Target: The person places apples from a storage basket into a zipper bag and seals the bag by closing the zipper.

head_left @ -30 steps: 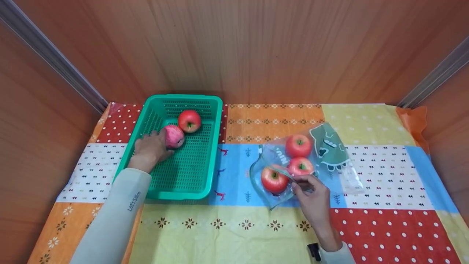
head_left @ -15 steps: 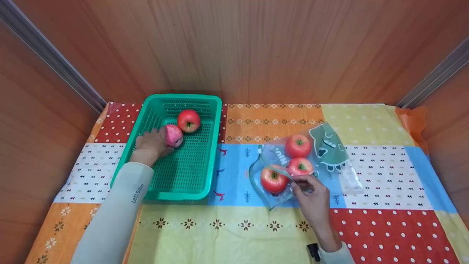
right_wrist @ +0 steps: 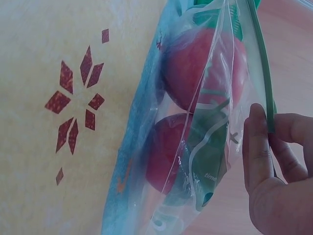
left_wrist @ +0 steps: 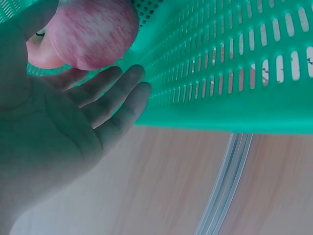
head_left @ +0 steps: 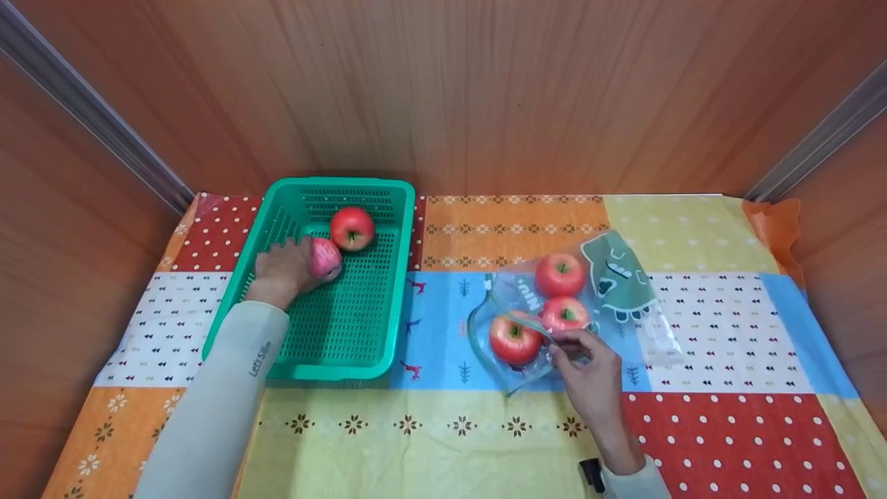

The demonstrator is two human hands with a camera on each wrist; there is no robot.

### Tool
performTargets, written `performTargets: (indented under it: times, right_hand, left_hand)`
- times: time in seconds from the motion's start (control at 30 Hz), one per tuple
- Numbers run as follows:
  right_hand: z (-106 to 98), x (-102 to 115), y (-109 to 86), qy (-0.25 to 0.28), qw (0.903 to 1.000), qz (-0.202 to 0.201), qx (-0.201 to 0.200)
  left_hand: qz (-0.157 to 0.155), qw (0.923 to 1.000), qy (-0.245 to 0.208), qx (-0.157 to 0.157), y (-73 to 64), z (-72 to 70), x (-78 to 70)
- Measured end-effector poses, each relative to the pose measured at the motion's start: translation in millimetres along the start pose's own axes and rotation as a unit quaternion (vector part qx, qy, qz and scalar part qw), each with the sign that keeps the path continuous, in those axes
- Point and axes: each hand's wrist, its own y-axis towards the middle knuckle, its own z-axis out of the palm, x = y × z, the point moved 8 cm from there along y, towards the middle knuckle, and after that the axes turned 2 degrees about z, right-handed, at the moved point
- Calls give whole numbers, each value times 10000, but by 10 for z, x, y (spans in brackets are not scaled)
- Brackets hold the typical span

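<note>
In the head view my left hand (head_left: 280, 272) is inside a green plastic basket (head_left: 395, 333), beside a pink-red apple (head_left: 324, 259). The left wrist view has that apple (left_wrist: 95, 34) between thumb and fingers, the fingers extended and only slightly bent; whether they touch it is unclear. A second red apple (head_left: 352, 229) lies just behind it. To the right, a clear zip bag with a green cartoon print (head_left: 617, 277) lies flat and contains three apples. My right hand (head_left: 592, 367) pinches the bag's green-edged mouth (right_wrist: 264, 54) between thumb and fingers, lifting that edge.
A patchwork tablecloth (head_left: 388, 443) covers the table. Wooden panels (head_left: 443, 97) enclose it at the back and on both sides. An orange flap (head_left: 776, 225) is at the far right corner.
My left hand shifts slightly farther into the basket, close around the pink-red apple. The right hand keeps its pinch on the bag. The head view drifts a little.
</note>
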Motion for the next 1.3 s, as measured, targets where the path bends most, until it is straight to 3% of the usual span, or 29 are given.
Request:
performTargets:
  times: [0.63,0.97,1.3]
  right_hand:
    - [4,7,-5,36,9996,-232,-133]
    - [-4,-6,2,20,9999,-117,-121]
    - [-6,-1,-7,17,9999,-10,-102]
  left_hand:
    - [111,9999,-67,-55,6,74,-98]
    - [258,9980,-578,-14,-28,95,-162]
    - [356,9966,-741,27,-40,126,-223]
